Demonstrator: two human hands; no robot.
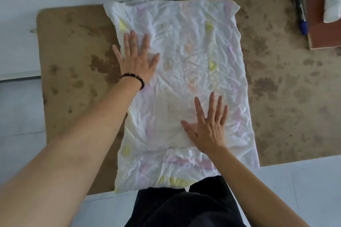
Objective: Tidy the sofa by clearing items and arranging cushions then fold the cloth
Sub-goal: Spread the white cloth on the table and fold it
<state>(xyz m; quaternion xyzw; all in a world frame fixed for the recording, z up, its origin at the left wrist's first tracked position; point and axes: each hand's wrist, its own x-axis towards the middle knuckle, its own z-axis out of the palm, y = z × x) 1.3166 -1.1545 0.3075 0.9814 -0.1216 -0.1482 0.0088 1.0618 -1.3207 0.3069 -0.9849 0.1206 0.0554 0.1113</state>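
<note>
A crumpled white cloth (193, 57) with faint pink, yellow and orange marks lies spread in a folded rectangle on a brown stained table (276, 88). My left hand (137, 59), with a dark bead bracelet at the wrist, presses flat with straight fingers on the cloth's left edge, partly over the table. My right hand (207, 125) lies flat with fingers spread on the cloth's nearer half. The cloth's near edge hangs past the table's front, against my dark trousers.
At the table's far right lie a blue marker (300, 13), a reddish-brown book (322, 31) and a rolled white cloth (333, 0) on top of the book. Pale grey floor (22, 116) surrounds the table. My dark trousers (184, 208) fill the bottom centre.
</note>
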